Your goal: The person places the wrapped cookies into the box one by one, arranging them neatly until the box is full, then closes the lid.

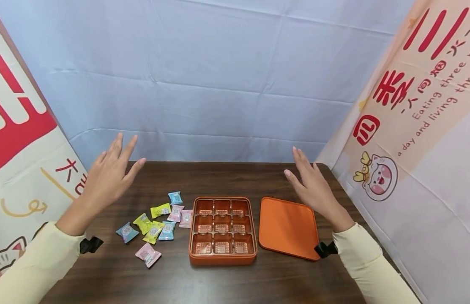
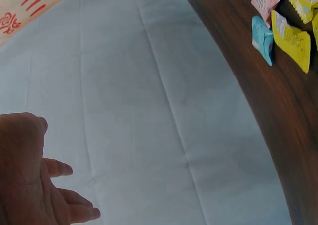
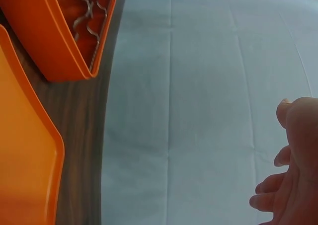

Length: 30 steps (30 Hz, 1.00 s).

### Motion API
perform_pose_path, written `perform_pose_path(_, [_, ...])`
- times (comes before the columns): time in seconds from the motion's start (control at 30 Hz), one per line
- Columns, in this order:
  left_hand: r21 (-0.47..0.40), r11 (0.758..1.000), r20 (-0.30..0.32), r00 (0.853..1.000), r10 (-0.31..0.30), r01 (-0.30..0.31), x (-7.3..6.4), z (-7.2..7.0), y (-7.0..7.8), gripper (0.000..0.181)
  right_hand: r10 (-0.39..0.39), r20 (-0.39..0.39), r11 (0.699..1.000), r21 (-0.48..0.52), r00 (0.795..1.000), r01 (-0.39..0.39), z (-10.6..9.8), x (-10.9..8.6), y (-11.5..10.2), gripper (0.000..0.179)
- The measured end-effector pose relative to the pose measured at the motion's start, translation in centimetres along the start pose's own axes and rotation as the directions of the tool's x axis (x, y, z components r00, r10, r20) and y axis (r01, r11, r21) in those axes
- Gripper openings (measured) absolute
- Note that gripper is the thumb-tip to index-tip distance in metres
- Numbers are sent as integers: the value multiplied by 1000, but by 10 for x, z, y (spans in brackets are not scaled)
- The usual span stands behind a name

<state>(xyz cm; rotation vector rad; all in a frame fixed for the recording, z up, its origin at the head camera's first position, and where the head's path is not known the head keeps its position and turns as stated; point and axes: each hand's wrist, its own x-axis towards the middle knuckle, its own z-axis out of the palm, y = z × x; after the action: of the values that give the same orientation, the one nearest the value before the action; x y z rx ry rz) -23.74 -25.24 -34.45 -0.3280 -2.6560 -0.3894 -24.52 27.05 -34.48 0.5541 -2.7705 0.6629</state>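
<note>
My left hand is raised above the table's left side, fingers spread, holding nothing. On the other side my right hand hovers with straight fingers over the far corner of a flat orange lid. Between the hands stands an orange box with a clear divided insert of several square compartments, in which no candy shows. Left of it lie small wrapped candies: yellow ones, pink ones and blue ones. The left wrist view shows a blue candy near the table edge.
The dark wooden table ends at a pale blue cloth backdrop. Printed cloth panels hang at the left and the right. The lid lies just right of the box, with a narrow gap between them.
</note>
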Motion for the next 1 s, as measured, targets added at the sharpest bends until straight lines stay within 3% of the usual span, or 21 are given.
perform_pose_path(0.2, [-7, 1000, 14, 1000, -18, 18, -10, 6, 1, 70, -3, 22, 991, 134, 1000, 0, 12, -13, -7, 69])
perform_pose_path(0.47, [-38, 998, 11, 999, -40, 41, -24, 18, -1, 69, -29, 11, 980, 199, 1000, 27, 31, -28, -23, 67])
perform_pose_path(0.7, [-65, 997, 19, 999, -35, 36, -32, 27, 1, 68, -7, 40, 966, 258, 999, -4, 43, -40, -30, 67])
perform_pose_path(1.0, [-100, 994, 55, 998, -43, 48, -39, 44, 4, 68, 31, 78, 927, 372, 996, -58, 69, -48, -34, 63])
